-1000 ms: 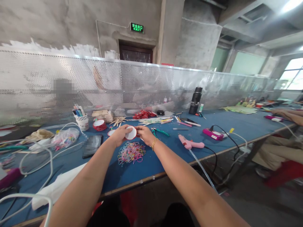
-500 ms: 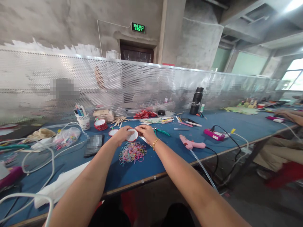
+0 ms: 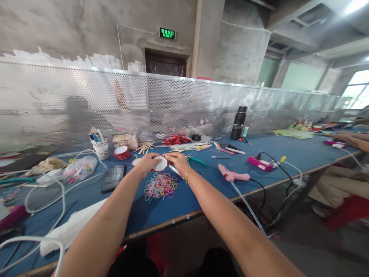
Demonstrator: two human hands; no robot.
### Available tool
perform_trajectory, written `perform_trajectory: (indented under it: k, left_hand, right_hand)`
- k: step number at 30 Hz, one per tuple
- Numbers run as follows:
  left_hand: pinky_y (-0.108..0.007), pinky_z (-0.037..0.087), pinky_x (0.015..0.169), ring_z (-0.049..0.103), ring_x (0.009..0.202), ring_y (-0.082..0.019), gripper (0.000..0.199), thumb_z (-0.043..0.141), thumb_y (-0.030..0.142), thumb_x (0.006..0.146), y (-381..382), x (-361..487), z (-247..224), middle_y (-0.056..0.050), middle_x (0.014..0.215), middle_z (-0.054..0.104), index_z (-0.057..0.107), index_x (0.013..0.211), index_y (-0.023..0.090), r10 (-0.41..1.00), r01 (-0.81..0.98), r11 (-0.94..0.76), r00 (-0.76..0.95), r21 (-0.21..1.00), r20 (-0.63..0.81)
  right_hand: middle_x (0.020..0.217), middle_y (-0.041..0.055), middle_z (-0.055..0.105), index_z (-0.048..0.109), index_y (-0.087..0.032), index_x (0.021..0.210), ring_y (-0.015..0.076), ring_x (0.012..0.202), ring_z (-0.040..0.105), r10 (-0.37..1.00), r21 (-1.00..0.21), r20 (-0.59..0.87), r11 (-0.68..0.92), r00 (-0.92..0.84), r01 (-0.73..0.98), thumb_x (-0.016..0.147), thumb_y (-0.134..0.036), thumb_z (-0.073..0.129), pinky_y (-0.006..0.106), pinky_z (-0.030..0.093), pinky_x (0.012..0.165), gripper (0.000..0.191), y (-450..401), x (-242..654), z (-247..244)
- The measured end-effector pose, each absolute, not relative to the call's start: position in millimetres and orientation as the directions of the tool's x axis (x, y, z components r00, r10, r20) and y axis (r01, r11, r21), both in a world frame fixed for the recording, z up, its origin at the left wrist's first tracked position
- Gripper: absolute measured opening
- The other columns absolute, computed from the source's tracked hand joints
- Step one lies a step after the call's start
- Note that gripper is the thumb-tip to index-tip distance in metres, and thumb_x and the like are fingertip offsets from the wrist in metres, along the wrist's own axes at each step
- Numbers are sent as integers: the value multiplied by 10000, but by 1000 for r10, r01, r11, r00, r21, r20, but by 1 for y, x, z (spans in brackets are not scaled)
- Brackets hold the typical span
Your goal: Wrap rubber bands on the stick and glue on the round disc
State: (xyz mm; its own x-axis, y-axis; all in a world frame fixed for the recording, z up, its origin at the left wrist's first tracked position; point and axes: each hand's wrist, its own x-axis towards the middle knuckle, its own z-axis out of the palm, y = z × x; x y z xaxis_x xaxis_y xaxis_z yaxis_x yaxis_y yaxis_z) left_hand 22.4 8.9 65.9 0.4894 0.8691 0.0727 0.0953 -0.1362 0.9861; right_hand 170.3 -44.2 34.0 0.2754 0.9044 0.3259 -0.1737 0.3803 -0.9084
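A round white disc with a red rim (image 3: 160, 164) is held up over the blue table, and my left hand (image 3: 147, 164) is closed on its left side. Thumb and fingers of my right hand (image 3: 178, 161) are pinched together at the disc's upper right edge. Whatever lies between those fingertips is too small to make out. Just below the hands is a heap of thin multicoloured cord loops (image 3: 161, 187). A white stick-like thing (image 3: 174, 170) shows under my right hand. Behind my left hand, another red-rimmed disc (image 3: 135, 162) is partly covered.
A pink glue gun (image 3: 234, 175) lies to the right, its clear stick past the table edge. Green-handled pliers (image 3: 198, 161) are behind my right hand. Left are a phone-like dark object (image 3: 113, 177), a pen cup (image 3: 100, 148) and white cables. A black bottle (image 3: 239, 123) stands behind.
The disc has turned slightly and shows a little more of its white face. Both hands stay in nearly the same place; the view has shifted slightly.
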Motion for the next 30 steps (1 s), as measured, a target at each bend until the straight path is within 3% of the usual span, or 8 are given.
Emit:
perform_trajectory:
  k: [11, 21, 30]
  left_hand:
    - [-213, 385, 460, 545, 518, -121, 288, 760, 230, 558, 5, 22, 66, -34, 642, 647, 682, 815, 126, 857, 125, -179, 507, 976, 92]
    - [-217, 379, 462, 540, 527, -119, 343, 785, 282, 534, 7, 22, 64, -32, 643, 639, 678, 814, 115, 847, 142, -198, 523, 970, 96]
    - [-220, 430, 502, 539, 545, -99, 476, 834, 367, 494, 5, 25, 64, -8, 678, 629, 663, 867, 126, 841, -55, -136, 521, 989, 145]
  right_hand:
    - [758, 31, 719, 738, -176, 740, 174, 720, 633, 908, -909, 328, 378, 261, -175, 538, -382, 793, 330, 496, 754, 293, -40, 172, 30]
    - [593, -8, 630, 694, -161, 689, 102, 550, 497, 914, -941, 291, 327, 282, -89, 549, -416, 763, 234, 365, 548, 299, -38, 175, 28]
    - [493, -58, 510, 600, -174, 609, 70, 489, 391, 912, -948, 272, 309, 306, -79, 540, -428, 737, 219, 289, 499, 296, -40, 176, 32]
